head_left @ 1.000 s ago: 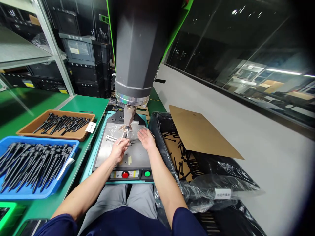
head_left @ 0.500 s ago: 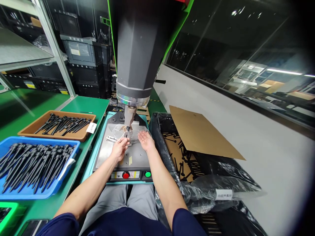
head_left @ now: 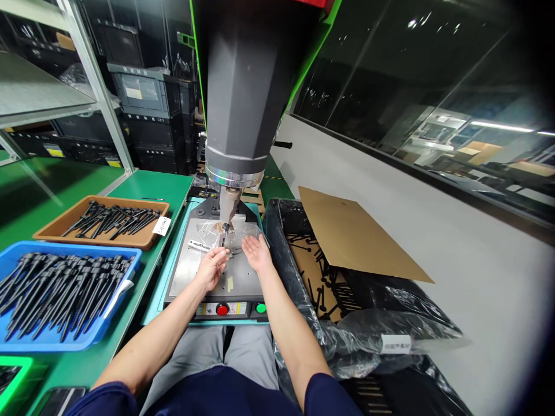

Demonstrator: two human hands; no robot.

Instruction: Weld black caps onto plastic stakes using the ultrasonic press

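Under the tapered metal horn (head_left: 229,203) of the press stands a black rod-shaped part (head_left: 226,227), its thicker head uppermost. My left hand (head_left: 211,269) is closed, thumb and fingers pinched at the lower end of this part, where the fingertips hide the contact. To the right, my right hand (head_left: 257,253) is open, palm up and fingers stretched, with nothing in it. Clear plastic guards (head_left: 243,228) stand around the part, close to the right fingertips. Both hands are over the metal base plate (head_left: 186,277).
A blue tray (head_left: 136,263) and a brown tray (head_left: 41,233) with several black rods stand at left. Red (head_left: 222,309) and green (head_left: 261,307) buttons sit on the base front. At right, a plastic-lined box (head_left: 281,254) holds rods beside a cardboard sheet (head_left: 359,231).
Both hands have shifted very slightly toward me. The left stays pinched at the rod-shaped part and the right stays open. The press head looks unmoved.
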